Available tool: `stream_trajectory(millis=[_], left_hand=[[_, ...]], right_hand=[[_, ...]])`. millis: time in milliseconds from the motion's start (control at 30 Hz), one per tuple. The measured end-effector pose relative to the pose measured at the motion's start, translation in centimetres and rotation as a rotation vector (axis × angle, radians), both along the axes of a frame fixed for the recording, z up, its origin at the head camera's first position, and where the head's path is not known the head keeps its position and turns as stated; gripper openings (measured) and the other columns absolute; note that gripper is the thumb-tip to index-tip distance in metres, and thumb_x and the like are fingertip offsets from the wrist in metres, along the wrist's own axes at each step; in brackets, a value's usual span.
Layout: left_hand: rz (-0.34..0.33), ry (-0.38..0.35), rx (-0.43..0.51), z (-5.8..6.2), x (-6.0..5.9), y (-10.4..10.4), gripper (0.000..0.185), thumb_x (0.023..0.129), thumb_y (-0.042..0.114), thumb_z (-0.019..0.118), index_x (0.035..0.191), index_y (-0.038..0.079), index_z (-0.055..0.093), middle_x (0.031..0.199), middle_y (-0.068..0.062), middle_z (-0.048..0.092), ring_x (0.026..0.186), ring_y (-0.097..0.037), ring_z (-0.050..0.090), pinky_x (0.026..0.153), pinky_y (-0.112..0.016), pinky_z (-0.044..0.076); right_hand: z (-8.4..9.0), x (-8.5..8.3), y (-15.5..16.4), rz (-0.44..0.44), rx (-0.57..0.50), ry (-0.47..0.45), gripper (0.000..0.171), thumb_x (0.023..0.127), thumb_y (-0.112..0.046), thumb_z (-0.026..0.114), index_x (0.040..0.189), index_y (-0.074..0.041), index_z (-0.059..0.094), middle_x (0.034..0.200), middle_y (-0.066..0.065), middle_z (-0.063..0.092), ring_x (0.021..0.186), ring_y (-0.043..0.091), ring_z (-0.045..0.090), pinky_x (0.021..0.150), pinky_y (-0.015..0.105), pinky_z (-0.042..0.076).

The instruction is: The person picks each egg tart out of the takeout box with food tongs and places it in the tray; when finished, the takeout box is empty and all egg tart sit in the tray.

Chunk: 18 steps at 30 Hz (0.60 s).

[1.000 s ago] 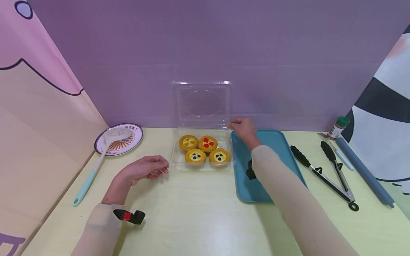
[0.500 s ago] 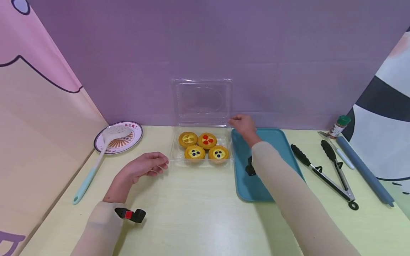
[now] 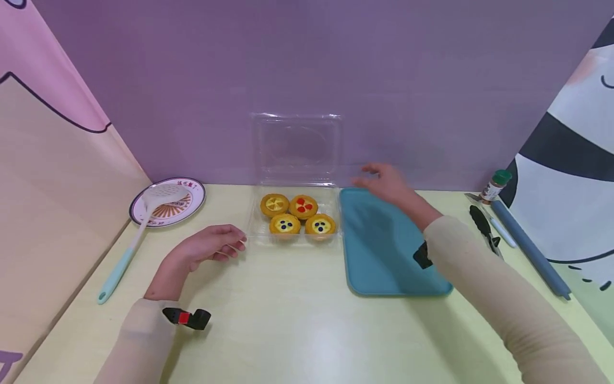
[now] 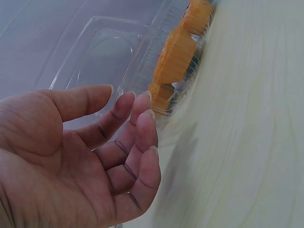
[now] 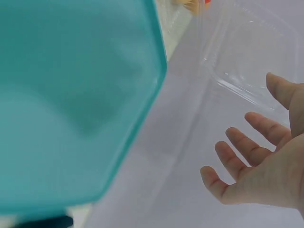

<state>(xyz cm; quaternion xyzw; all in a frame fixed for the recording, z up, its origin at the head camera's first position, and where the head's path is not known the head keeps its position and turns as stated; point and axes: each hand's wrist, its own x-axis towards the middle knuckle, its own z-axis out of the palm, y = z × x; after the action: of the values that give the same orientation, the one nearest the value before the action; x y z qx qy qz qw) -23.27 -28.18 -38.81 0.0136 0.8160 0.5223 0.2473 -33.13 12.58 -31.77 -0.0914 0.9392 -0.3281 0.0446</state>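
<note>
Head view with two wrist views. A clear plastic clamshell box (image 3: 297, 213) stands on the pale yellow desk (image 3: 288, 320) against the purple backdrop, its hinged transparent lid (image 3: 296, 146) raised upright and leaning on the wall. In its base sit four small yellow tarts (image 3: 297, 215), two in the back row and two in front, all in place and none lifted out.

The left hand (image 3: 208, 248) rests on the desk just left of the box, its fingers (image 4: 142, 128) loosely curled and holding nothing; the wrist view shows the fingertips near the box's corner without clearly touching it. The right hand (image 3: 386, 182) hovers above the far left corner of the flat teal plastic tray (image 3: 384, 250), just right of the box, blurred in the head view; the right wrist view shows its fingers (image 5: 237, 152) spread wide and holding nothing, apart from the lid.

Judged from this layout, the box stands opened, while the tarts remain unmoved and the tray bears none of them.

To the left lies a round patterned plate (image 3: 184, 205) carrying a white slotted spoon with a light blue handle (image 3: 139, 234). To the right lie black-tipped metal tongs (image 3: 484, 226), partly hidden by the right sleeve, a small green-capped spice jar (image 3: 494, 185) and a long grey-blue rod (image 3: 527, 248).
</note>
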Motion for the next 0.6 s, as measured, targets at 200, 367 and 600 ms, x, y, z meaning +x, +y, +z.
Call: stream_trajectory(millis=[200,367,600], left_hand=[[-0.006,-0.003,-0.009,0.1,-0.1,-0.1,0.044,0.105,0.033,0.050,0.132,-0.002,0.053,0.109,-0.005,0.067,0.092,-0.014,0.063,0.083,-0.030,0.052],[-0.012,-0.009,-0.010,0.2,-0.1,-0.2,0.045,0.105,0.033,0.050,0.132,-0.003,0.052,0.108,-0.004,0.067,0.092,-0.014,0.062,0.082,-0.029,0.053],[-0.021,-0.005,0.001,0.1,-0.2,0.0,0.044,0.105,0.033,0.051,0.131,-0.002,0.053,0.107,-0.002,0.068,0.091,-0.013,0.062,0.081,-0.030,0.053]], right_hand=[[0.8,4.2,4.4,0.123,0.168,0.193,0.067,0.098,-0.044,0.062,0.151,-0.009,0.042,0.155,0.018,0.042,0.146,0.040,0.034,0.112,0.064,0.033],[-0.8,7.7,7.8,0.130,0.307,0.331,0.077,0.094,-0.048,0.066,0.154,-0.010,0.038,0.157,0.019,0.039,0.145,0.043,0.033,0.108,0.072,0.029],[-3.6,9.5,13.7,0.024,0.278,0.361,0.095,0.088,-0.050,0.072,0.158,-0.005,0.026,0.160,0.025,0.030,0.144,0.049,0.030,0.110,0.070,0.026]])
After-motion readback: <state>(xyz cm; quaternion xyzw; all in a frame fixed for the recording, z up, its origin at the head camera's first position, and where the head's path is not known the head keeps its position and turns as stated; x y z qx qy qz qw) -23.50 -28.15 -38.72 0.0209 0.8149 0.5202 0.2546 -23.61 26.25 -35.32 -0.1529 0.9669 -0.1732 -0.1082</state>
